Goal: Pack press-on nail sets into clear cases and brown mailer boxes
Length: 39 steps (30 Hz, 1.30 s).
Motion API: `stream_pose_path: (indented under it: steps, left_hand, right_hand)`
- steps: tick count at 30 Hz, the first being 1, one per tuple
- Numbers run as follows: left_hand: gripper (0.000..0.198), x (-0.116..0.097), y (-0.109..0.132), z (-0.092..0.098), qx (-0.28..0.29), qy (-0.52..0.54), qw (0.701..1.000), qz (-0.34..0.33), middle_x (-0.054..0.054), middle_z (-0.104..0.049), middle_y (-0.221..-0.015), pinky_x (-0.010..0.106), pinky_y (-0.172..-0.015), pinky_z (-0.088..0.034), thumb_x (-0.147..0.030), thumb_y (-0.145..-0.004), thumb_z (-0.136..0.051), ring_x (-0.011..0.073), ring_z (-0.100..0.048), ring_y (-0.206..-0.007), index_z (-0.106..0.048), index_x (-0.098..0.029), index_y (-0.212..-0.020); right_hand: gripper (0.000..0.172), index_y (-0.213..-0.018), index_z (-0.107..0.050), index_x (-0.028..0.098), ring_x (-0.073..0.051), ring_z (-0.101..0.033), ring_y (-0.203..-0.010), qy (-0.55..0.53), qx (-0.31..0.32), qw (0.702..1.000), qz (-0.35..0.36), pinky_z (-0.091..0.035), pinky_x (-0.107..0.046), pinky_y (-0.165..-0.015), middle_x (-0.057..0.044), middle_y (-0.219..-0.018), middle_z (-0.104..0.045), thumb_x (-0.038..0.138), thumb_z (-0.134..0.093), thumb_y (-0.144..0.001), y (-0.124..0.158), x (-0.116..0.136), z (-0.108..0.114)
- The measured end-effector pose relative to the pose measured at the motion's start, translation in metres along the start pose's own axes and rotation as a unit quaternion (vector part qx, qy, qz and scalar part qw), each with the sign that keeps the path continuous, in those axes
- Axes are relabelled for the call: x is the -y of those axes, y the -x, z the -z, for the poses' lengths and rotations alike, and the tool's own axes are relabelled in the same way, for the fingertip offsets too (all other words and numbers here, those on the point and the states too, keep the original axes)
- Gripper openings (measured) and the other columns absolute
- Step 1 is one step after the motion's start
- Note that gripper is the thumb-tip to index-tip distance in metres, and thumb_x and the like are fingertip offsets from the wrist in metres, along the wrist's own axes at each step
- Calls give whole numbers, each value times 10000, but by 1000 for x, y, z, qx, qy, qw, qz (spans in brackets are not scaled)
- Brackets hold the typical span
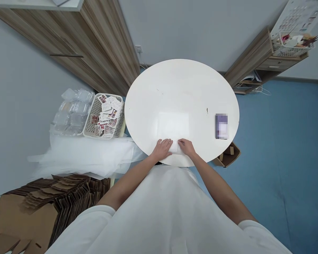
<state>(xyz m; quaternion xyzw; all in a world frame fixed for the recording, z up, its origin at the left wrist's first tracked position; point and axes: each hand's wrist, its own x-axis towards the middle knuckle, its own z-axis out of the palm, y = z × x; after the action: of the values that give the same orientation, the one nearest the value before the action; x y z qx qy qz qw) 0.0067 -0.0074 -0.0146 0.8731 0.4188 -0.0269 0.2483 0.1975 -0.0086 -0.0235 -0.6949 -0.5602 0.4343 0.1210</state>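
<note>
A small white folded sheet (176, 148) lies on the white oval table (180, 81) by its near edge. Whether it is wrapping film or a packet I cannot make out. Over its left end rests my left hand (162, 149), fingers stretched out and flat. My right hand (186, 146) has its fingers curled and pinched together at the sheet's right end. Just beyond the hands a paler rectangle shows on the tabletop; it may be a thin sheet or a reflection. To the right sits a purple box (221, 126), its face blurred.
Left of the table are a white basket (91, 132) of printed cards and packets, clear plastic boxes (75, 111), white film sheets (92, 153) and stacked brown cardboard (29, 215). An open carton (231, 156) stands below the table's right edge. Wood-grain cabinets (106, 38) flank the back.
</note>
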Motion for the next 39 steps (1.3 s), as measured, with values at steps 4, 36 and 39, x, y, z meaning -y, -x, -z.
stream_pose_path:
  steps: [4, 36, 39]
  left_hand:
    - [609, 3, 0, -3, -11, -1, 1000, -7, 120, -365, -1362, 447, -1018, -162, -354, -784, -509, 273, -312, -1248, -272, -207, -1326]
    - [376, 11, -7, 29, 89, 98, 991, 14, 55, -415, -1306, 440, -958, -281, -385, -747, -458, 282, -333, -1216, -570, -265, -1086]
    - [360, 23, -16, 37, 107, 163, 980, 47, 54, -537, -1142, 370, -877, -373, -410, -743, -460, 250, -480, -1062, -600, -261, -1040]
  right_hand:
    - [310, -1068, -554, 204, -204, -563, -912, 60, -114, 991, -25, -442, -343, -777, -64, -994, -623, 293, -369, -835, 8, -7, 7]
    - [201, -922, -575, 195, -217, -493, -1057, 72, 54, 985, 145, -367, -329, -873, -73, -1118, -562, 308, -496, -776, 38, 21, 16]
    - [253, -901, -609, 194, -197, -531, -943, 50, 62, 991, 110, -406, -297, -780, -75, -1053, -569, 369, -448, -816, 25, 24, 21]
